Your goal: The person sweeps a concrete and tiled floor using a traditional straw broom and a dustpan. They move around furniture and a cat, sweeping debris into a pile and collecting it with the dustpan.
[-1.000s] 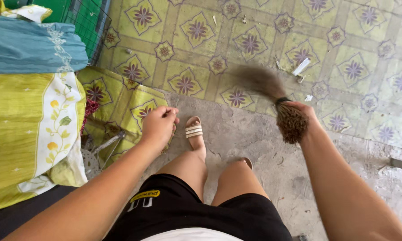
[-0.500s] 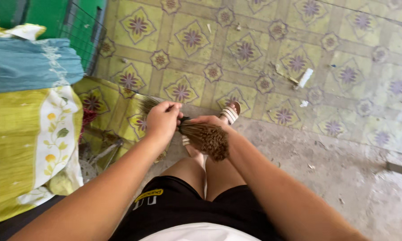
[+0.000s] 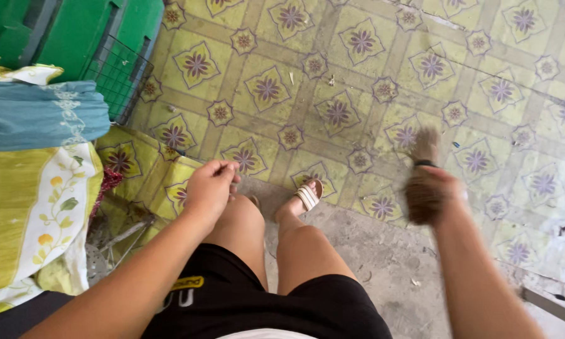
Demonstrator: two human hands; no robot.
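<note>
Sweeping: judged mid-stroke, short bundled hand broom (image 3: 423,188) blurred at right of centre, bristles over the patterned tile floor (image 3: 358,75).
Right hand (image 3: 442,191): clenched around the broom's bound end.
Left hand (image 3: 210,188): loosely curled, holding nothing discernible, above left knee.
Next move: calls for bristles low, drawn across the tiles.

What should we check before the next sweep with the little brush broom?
1. Right hand grips the broom: ok.
2. Broom bristles in clear view: cannot tell, blurred.
3. Left hand away from the broom: ok, near the knee.
4. Left hand empty: cannot tell, fingers pinched together.
5. Sandalled foot apart from the broom: ok.
6. Small bits lying on the patterned floor: ok, some show.
</note>
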